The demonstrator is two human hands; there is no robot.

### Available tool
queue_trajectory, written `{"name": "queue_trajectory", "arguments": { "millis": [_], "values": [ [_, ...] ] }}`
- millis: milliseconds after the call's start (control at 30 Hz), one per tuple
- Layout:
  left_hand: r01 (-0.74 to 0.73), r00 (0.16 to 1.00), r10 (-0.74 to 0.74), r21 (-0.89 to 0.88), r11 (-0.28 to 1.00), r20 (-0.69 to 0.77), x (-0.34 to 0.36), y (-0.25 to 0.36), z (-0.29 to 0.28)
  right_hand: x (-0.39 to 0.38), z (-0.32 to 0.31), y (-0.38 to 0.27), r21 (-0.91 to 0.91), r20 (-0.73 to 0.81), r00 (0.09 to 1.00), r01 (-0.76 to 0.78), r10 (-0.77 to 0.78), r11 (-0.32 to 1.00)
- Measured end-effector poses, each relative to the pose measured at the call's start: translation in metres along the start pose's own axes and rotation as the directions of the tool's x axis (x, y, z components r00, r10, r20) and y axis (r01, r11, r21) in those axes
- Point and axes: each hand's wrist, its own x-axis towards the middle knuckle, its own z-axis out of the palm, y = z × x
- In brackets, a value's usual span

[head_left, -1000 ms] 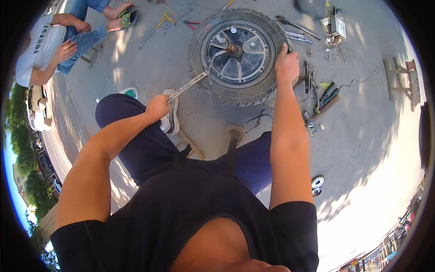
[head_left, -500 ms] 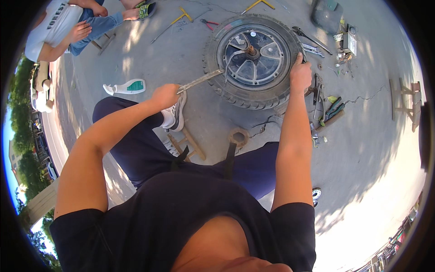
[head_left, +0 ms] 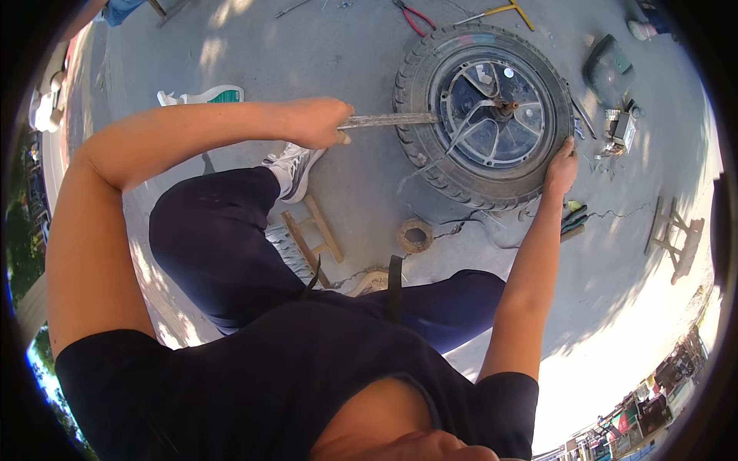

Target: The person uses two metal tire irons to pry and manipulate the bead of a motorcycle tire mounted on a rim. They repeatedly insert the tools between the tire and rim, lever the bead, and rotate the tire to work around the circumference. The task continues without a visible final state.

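A small wheel with a black tyre [head_left: 430, 165] and a dark hub lies flat on the concrete. My left hand [head_left: 319, 123] grips a long flat metal bar [head_left: 388, 120] whose far end is wedged at the tyre's left rim. On the tyre's right edge, my right hand [head_left: 561, 165] presses with the fingers curled over the rubber. A short axle stub [head_left: 507, 104] sticks up from the hub's middle.
A small wooden stool [head_left: 311, 238] and a round ring-shaped part [head_left: 415, 234] lie near my white shoe [head_left: 292, 165]. Red-handled pliers [head_left: 415, 19], a yellow tool [head_left: 503, 9] and other tools lie beyond the wheel. Another wooden stool [head_left: 676, 238] stands at the right.
The view has swung so the wheel sits higher and to the right. My left arm has stretched out and the bar now lies level against the tyre. The person at the upper left has left the view.
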Motion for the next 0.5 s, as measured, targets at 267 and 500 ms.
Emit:
{"name": "queue_trajectory", "arguments": {
  "millis": [267, 500],
  "values": [
    [0.078, 0.98, 0.014, -0.45, 0.889, 0.196, -0.014, -0.019, -0.003, 0.016, 0.003, 0.008, 0.025, -0.013, 0.987, 0.161, -0.161, 0.987],
    [-0.021, 0.955, 0.24, -0.769, 0.639, 0.173, -0.015, -0.042, 0.026, 0.021, 0.002, 0.006, 0.006, 0.044, 0.998, 0.048, -0.048, 0.999]
  ]
}}
